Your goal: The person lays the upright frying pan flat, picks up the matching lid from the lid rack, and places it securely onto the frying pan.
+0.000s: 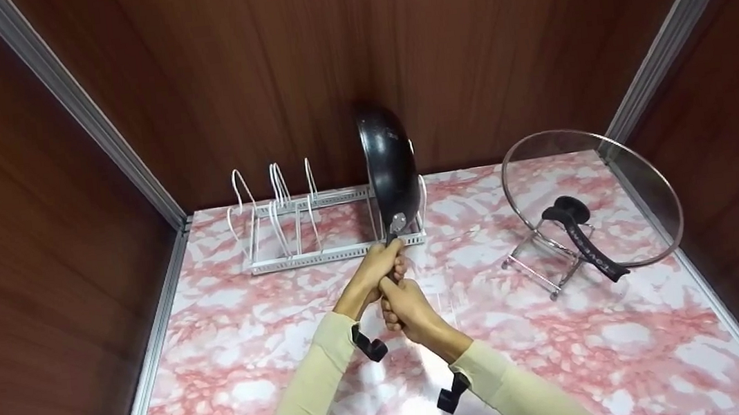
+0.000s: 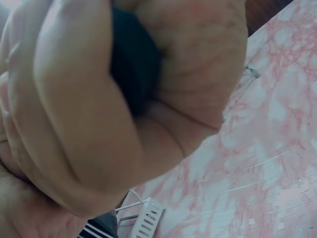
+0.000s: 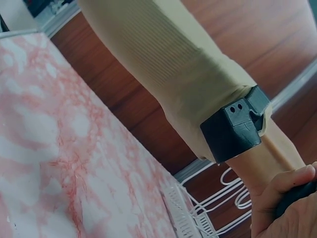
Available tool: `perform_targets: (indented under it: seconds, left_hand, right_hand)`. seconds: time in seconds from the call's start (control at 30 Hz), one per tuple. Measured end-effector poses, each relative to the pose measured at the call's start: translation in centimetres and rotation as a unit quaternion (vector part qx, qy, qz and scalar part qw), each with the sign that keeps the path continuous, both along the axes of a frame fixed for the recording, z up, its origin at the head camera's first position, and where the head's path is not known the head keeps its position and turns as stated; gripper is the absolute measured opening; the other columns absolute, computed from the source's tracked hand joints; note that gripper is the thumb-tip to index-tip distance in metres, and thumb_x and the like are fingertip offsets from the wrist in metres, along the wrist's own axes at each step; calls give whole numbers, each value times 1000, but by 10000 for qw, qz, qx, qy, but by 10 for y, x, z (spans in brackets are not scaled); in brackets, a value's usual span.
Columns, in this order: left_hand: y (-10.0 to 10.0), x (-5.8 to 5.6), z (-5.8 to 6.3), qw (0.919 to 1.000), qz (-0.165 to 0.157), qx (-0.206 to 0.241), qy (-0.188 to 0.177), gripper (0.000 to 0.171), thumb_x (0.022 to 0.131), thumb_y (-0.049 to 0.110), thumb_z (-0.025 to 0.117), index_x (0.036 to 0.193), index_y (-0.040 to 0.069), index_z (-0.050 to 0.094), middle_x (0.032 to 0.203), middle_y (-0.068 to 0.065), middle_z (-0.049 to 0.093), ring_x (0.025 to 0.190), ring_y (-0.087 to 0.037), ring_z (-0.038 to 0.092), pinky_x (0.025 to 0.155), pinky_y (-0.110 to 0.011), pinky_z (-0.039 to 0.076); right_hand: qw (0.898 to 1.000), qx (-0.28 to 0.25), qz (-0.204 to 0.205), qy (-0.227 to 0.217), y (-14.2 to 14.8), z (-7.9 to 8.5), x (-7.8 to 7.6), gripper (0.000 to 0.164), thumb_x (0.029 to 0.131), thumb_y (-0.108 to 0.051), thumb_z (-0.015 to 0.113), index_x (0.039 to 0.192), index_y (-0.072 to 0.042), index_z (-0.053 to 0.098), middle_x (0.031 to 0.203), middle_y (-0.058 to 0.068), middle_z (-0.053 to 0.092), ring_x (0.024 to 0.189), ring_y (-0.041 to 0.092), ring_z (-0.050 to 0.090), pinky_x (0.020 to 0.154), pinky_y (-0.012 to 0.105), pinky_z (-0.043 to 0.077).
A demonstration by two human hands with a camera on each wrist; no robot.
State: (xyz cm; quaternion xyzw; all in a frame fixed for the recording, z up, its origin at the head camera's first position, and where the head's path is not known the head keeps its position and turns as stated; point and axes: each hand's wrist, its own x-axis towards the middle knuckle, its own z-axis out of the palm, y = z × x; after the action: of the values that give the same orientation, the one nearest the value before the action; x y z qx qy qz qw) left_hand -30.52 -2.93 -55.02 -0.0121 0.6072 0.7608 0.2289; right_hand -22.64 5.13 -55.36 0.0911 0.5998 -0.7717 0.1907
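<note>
Both my hands hold the black handle [image 2: 133, 64] of a wok [image 1: 391, 156]. My left hand [image 1: 379, 265] grips it closer to the pan, and my right hand [image 1: 412, 308] grips just behind, nearer the handle's end. Most of the handle is hidden by fingers. The wok stands on its edge, dark outer side facing right, at the right end of a white wire rack [image 1: 306, 262]. Whether its rim rests on the rack's base cannot be told. In the left wrist view curled fingers [image 2: 74, 99] wrap the handle closely.
To the right, a large glass lid [image 1: 670, 187] with a black knob and curved black handle [image 1: 589, 245] leans on a small metal stand [image 1: 537, 275]. White wire dividers [image 1: 277, 190] rise from the rack's left half. Brown panels [image 1: 222, 78] enclose the red-and-white table [image 1: 244, 389].
</note>
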Motion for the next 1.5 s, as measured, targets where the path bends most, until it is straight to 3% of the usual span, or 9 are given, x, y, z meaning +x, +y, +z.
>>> perform_targets:
  seconds: [0.33, 0.67, 1.23, 1.5]
  left_hand:
    - [-2, 1, 3, 10000, -16, 43, -24, 34, 109, 16, 46, 75, 14, 46, 57, 10, 43, 46, 1, 42, 42, -14, 37]
    - [-2, 1, 15, 9999, -39, 26, 108, 33, 109, 22, 49, 79, 11, 43, 57, 10, 43, 45, 0, 42, 41, -17, 40]
    - [0, 4, 30, 9996, -21, 81, 263, 41, 111, 24, 49, 71, 15, 46, 55, 9, 44, 43, -1, 44, 40, -19, 43]
    - [1, 5, 37, 9985, -84, 29, 538, 41, 110, 23, 48, 70, 16, 46, 55, 9, 45, 44, 0, 44, 41, -17, 42]
  right_hand:
    - [10000, -49, 8, -63, -2, 3, 1, 38, 99, -14, 46, 62, -18, 40, 48, -11, 37, 37, 0, 33, 35, 17, 29]
    - [9998, 159, 38, 102, -1, 13, -1, 39, 99, -16, 46, 61, -17, 40, 46, -10, 37, 36, 2, 33, 35, 19, 29]
    - [9991, 284, 51, 324, 2, 23, 1, 41, 102, -17, 46, 62, -16, 41, 46, -9, 37, 37, 3, 34, 36, 20, 29]
    - [9985, 370, -30, 394, 4, 29, 3, 40, 99, -17, 49, 60, -17, 39, 46, -9, 37, 36, 3, 35, 35, 20, 30]
